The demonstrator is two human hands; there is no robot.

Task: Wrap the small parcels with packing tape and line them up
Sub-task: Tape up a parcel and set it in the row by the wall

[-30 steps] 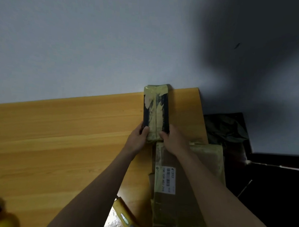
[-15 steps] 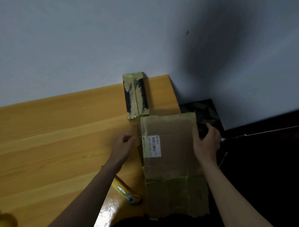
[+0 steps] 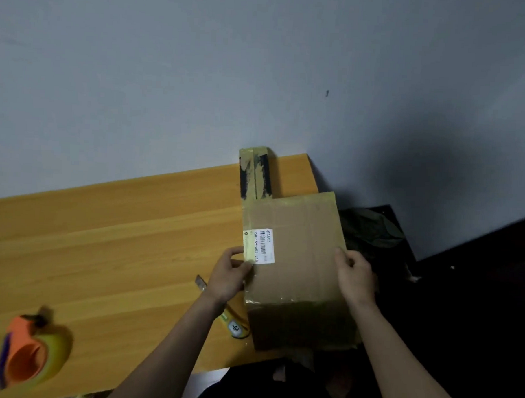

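At the far left, near the front edge of the smooth, yellow-orange wooden table (image 3: 108,252) with its grain running left to right, lies a tape dispenser (image 3: 30,352): an orange plastic body with a purple edge and a glossy roll of yellowish tape, blurred in this view. Further right, a utility knife (image 3: 229,320) with a yellow handle and a short metal blade lies on the wood, partly hidden under the left forearm, blade end pointing away from the person. The left hand (image 3: 229,275) grips the left edge of the cardboard parcel (image 3: 300,260), thumb on top just below the white barcode label (image 3: 262,245), fingers curled at the side. The parcel is a flat, matte brown rectangle with shiny strips of clear tape along its far and near ends; its long axis runs away from the person toward the wall, and it sits at the table's right end, its right side overhanging the edge. Its far left corner touches or overlaps the small taped parcel (image 3: 255,174), a narrow dark block patched with wrinkled tan tape, long axis also pointing at the grey wall (image 3: 200,75), which its far end meets. The right hand (image 3: 355,275) grasps the cardboard parcel's right edge, fingers wrapped round it. Beyond lies dark crumpled fabric (image 3: 371,230).
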